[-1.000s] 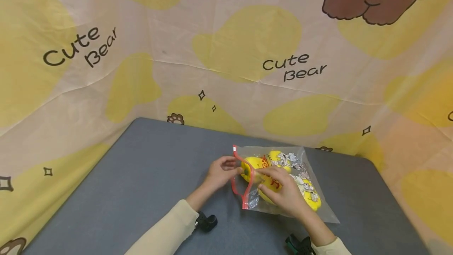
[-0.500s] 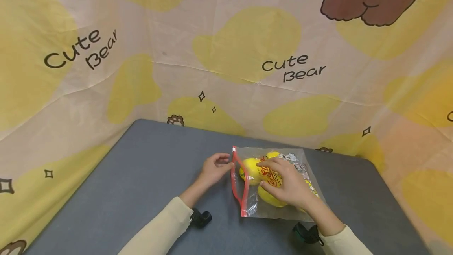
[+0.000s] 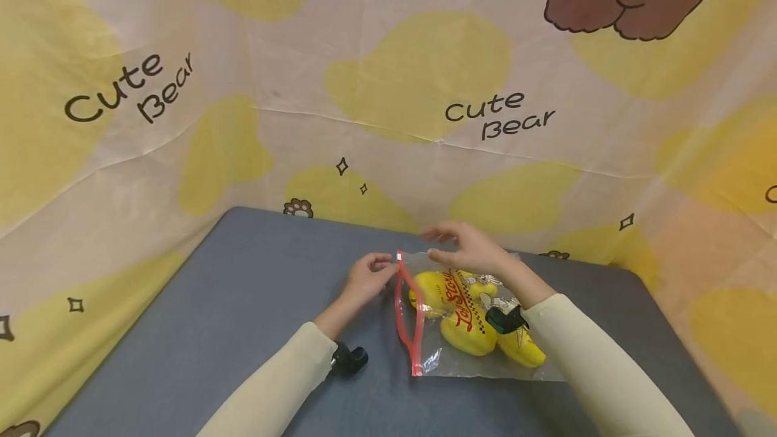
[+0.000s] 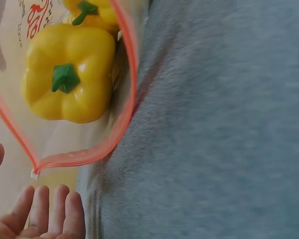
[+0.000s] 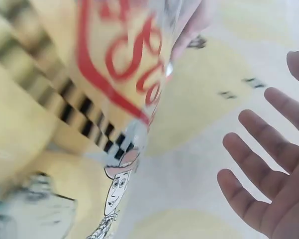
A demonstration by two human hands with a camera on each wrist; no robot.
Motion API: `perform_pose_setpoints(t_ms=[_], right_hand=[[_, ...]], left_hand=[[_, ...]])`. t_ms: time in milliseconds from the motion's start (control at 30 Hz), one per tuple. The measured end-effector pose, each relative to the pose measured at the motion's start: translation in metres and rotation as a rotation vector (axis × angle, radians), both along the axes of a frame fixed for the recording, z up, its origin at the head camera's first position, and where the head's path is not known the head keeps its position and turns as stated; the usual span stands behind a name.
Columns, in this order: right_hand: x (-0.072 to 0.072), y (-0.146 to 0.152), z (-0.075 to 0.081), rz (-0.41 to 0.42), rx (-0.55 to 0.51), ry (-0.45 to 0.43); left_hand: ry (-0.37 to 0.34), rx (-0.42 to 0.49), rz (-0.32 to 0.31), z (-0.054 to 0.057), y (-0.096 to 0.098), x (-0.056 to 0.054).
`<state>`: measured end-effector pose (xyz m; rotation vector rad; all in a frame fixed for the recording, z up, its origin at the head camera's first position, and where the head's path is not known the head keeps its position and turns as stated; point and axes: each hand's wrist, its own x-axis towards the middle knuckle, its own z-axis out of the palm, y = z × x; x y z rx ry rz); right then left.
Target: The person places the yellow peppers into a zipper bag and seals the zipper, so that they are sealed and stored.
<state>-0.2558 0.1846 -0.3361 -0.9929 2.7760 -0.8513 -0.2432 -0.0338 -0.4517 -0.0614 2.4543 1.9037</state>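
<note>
A clear zip bag (image 3: 437, 363) with a printed front lies on the table, its red zip edge (image 3: 419, 322) parted on the left side. Inside are several yellow bell peppers (image 4: 89, 57); the nearest shows its green stem at the mouth. My left hand (image 3: 366, 278) is beside the bag's far left corner, near the white zip slider (image 4: 35, 175). Its fingers (image 4: 58, 211) stretch out with the thumb apart, and I see nothing between them. Over the bag's far edge hovers my right hand (image 3: 470, 248), fingers (image 5: 253, 154) spread and holding nothing.
The grey table (image 3: 273, 288) has rounded back corners. Behind it and along both sides hangs a yellow and beige cloth (image 3: 388, 86) with "Cute Bear" lettering. Black wrist cameras, one (image 3: 350, 359) at the left sleeve and another (image 3: 505, 319) at the right, stick out from the wrists.
My right hand has left the middle of the bag and moved up to its far edge. My left hand has drawn back from the mouth toward the far left corner.
</note>
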Motion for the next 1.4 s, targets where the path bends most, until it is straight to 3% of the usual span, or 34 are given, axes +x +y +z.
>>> perform_pose_setpoints(t_ms=[200, 400, 533, 1067, 1400], right_hand=[[-0.039, -0.012, -0.016, 0.006, 0.086, -0.109], [-0.055, -0.025, -0.034, 0.037, 0.263, -0.183], [-0.058, -0.031, -0.041, 0.040, 0.316, -0.185], [-0.061, -0.034, -0.049, 0.049, 0.319, -0.210], [-0.063, -0.037, -0.050, 0.015, 0.265, -0.169]], left_hand=[[-0.022, 0.021, 0.041, 0.000, 0.005, -0.011], [-0.003, 0.017, 0.044, -0.003, 0.008, -0.015], [0.018, 0.018, 0.037, -0.003, 0.010, -0.013], [0.094, -0.005, 0.077, 0.000, 0.020, -0.011], [0.060, 0.002, 0.102, 0.003, 0.024, -0.016]])
